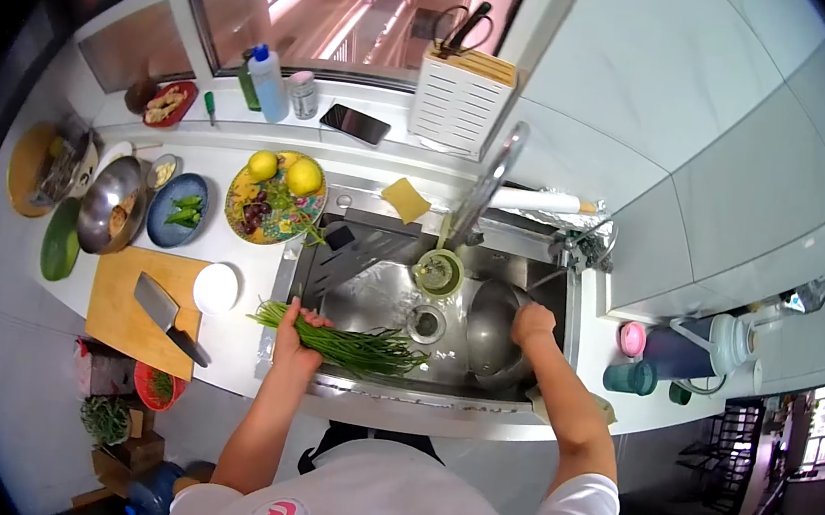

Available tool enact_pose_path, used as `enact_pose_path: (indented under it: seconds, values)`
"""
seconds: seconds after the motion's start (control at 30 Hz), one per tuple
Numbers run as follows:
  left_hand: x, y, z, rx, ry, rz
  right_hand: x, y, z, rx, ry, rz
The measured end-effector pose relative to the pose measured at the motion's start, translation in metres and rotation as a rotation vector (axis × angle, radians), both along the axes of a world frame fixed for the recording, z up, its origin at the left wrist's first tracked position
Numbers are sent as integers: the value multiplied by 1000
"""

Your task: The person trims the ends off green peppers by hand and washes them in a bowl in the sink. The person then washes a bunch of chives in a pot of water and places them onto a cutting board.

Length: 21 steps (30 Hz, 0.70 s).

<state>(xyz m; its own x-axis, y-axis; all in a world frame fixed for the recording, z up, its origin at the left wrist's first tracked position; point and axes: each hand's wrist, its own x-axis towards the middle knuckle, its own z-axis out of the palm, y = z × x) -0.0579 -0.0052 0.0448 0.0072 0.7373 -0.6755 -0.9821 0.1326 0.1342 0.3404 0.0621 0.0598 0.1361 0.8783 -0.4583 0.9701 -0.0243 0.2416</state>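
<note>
A bunch of long green stalks (pixel 363 349) lies across the front left part of the steel sink (pixel 353 302), with my left hand (pixel 297 338) closed round its left end. At the right side of the sink, my right hand (pixel 532 324) grips the rim of a round metal bowl (pixel 493 334), which is tilted. Between the two hands is the drain (pixel 426 323). A green strainer cup (pixel 438 273) sits just behind the drain. The tall faucet (pixel 489 180) rises at the back of the sink.
Left of the sink are a white bowl (pixel 216 288), a cutting board (pixel 117 292) with a knife (pixel 162 308), a blue plate (pixel 166 228) with green peppers and a fruit plate (pixel 240 224). A knife block (pixel 459 102) and phone (pixel 355 124) stand behind; a kettle (pixel 681 348) is right.
</note>
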Motion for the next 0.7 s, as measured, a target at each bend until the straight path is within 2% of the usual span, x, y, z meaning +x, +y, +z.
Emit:
enact_pose_path:
  seconds: [0.07, 0.17, 0.43, 0.53, 0.6, 0.63, 0.67, 0.7]
  values:
    - [-1, 2, -1, 8, -51, -1, 1, -2, -4, 112, 42, -20]
    - [-3, 4, 4, -39, -52, 9, 6, -7, 9, 137, 57, -85]
    - [-2, 6, -4, -105, -47, -12, 15, -9, 19, 243, -84, 115]
    - [4, 11, -2, -99, -26, -37, 30, -13, 28, 216, 18, -12]
    - [12, 14, 1, -113, 10, -40, 45, -15, 10, 68, 50, -188]
    - [17, 17, 2, -107, 15, -44, 58, -17, -9, 74, 55, -192]
    - [21, 20, 2, -113, 21, -55, 77, -19, -38, -52, 87, 57]
    - [27, 22, 3, -120, 27, -66, 90, -24, -68, -116, 144, 196]
